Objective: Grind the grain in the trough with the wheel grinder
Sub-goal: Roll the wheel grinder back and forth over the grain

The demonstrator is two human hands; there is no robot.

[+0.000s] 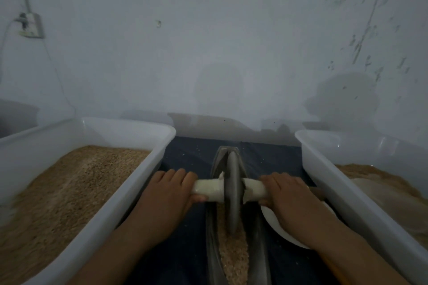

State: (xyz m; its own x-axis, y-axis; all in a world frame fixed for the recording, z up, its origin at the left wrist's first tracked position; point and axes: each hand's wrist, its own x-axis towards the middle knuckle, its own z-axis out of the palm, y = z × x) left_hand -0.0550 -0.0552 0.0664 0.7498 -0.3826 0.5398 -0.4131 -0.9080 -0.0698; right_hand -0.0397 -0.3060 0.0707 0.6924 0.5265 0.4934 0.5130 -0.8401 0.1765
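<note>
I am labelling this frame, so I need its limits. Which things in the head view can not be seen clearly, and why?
- White dish, head view: mostly hidden under the right hand and forearm.
- Trough near end: cut off by the bottom edge.
- Wheel lower rim: buried in the grain.
- Right tub contents: cut off by the right edge.
- Left hand fingertips: curled behind the handle.

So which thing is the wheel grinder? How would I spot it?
Look between the two big white tubs of grain, at the dark cloth. A long metal trough lies there. The wheel grinder stands in it: the only grey disc, with white handles gripped by the left hand and right hand.
</note>
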